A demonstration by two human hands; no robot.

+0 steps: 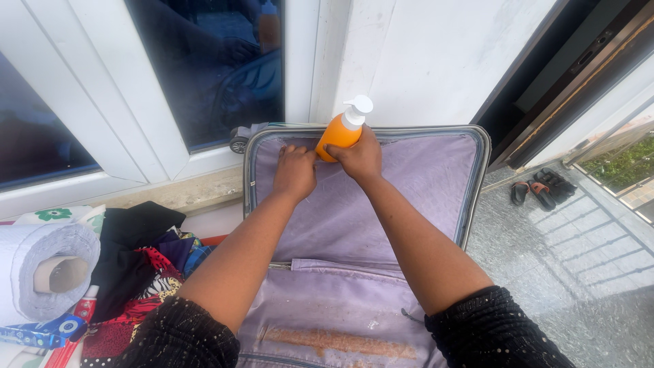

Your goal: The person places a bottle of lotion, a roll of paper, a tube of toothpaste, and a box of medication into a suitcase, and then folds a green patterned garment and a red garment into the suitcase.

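We hold the orange pump bottle point(340, 133) in our right hand point(360, 158), fingers wrapped closed around it, at the top inner edge of the open suitcase point(409, 197). Our left hand point(294, 170) rests curled on the suitcase lining beside the bottle, gripping nothing we can discern. The suitcase is unpacked; clothes point(143, 266) and a paper roll point(48, 269) lie left of it.

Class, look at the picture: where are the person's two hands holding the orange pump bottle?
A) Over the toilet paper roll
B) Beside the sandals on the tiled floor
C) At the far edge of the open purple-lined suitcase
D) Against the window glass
C: the left hand and right hand grip the orange pump bottle at the far rim of the open suitcase, away from the toilet paper roll and sandals.
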